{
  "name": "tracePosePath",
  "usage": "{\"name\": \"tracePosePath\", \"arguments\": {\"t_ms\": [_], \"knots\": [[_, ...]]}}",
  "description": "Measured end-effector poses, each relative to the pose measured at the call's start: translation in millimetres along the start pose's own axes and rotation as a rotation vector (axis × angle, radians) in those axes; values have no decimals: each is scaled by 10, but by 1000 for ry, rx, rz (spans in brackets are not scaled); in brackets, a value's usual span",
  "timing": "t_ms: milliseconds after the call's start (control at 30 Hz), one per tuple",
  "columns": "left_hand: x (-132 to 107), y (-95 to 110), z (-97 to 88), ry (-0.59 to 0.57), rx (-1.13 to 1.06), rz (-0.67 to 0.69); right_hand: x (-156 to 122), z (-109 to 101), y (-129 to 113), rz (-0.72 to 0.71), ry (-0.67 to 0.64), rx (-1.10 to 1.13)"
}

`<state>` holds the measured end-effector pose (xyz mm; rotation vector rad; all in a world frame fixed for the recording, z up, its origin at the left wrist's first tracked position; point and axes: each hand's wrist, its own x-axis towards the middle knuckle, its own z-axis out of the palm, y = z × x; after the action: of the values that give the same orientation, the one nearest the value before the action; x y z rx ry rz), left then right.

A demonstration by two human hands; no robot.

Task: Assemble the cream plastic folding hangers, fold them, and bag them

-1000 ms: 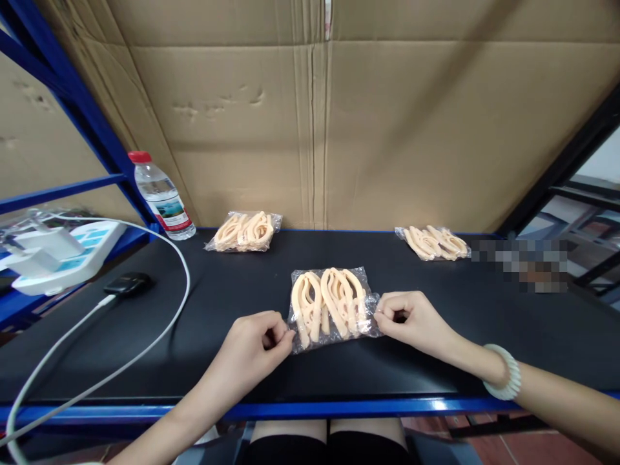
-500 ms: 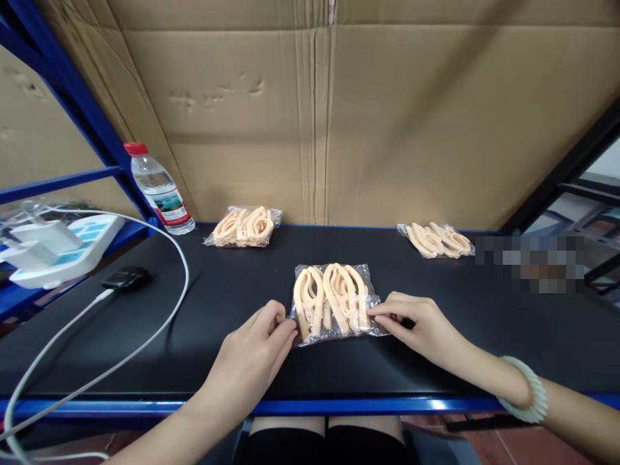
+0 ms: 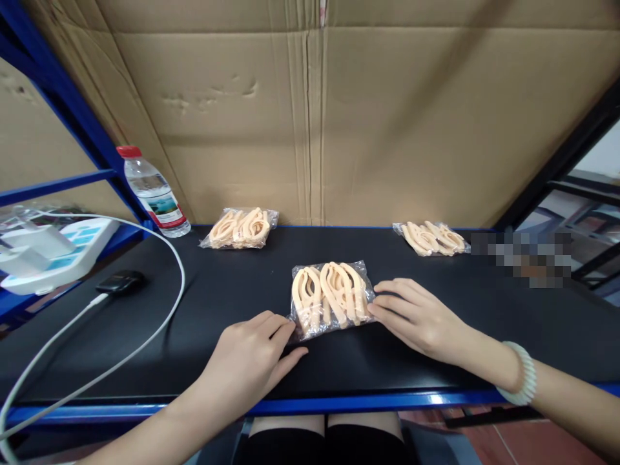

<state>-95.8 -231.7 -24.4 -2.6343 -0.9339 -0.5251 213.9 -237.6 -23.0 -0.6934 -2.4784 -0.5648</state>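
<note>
In the middle of the black table lies a clear plastic bag (image 3: 332,296) of peach-coloured folding clothes hangers, flat on the surface. My left hand (image 3: 254,355) rests at its lower left corner, fingertips touching the plastic and thumb stretched apart. At the right edge of the bag, my right hand (image 3: 416,316) has its fingers spread, the tips touching the film. Neither hand is closed round the bag. Behind it, to the left, sits another bag of hangers (image 3: 241,228); a third bag of hangers (image 3: 433,239) lies to the back right.
A water bottle (image 3: 157,197) with a red cap stands at the back left. A white power strip (image 3: 72,252), a black device (image 3: 121,281) and a looping white cable (image 3: 180,290) occupy the left side. Cardboard (image 3: 232,97) walls the back; a blue table edge (image 3: 349,403) runs along the front.
Both hands have loosened from pinching the bag's lower corners. The left thumb has moved away from the fingers, and the right fingers have spread along the edge. The view has shifted slightly.
</note>
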Motion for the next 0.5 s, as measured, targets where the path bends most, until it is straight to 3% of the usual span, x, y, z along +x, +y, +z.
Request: {"name": "tracePosePath", "arguments": {"t_ms": [267, 400, 500], "knots": [[103, 81, 31, 77, 160, 79, 211, -194, 108, 78, 73, 98], [264, -1, -137, 182, 181, 74, 225, -347, 166, 203, 169, 176], [547, -61, -314, 216, 9, 26, 220, -538, 254, 394, 255, 217]]}}
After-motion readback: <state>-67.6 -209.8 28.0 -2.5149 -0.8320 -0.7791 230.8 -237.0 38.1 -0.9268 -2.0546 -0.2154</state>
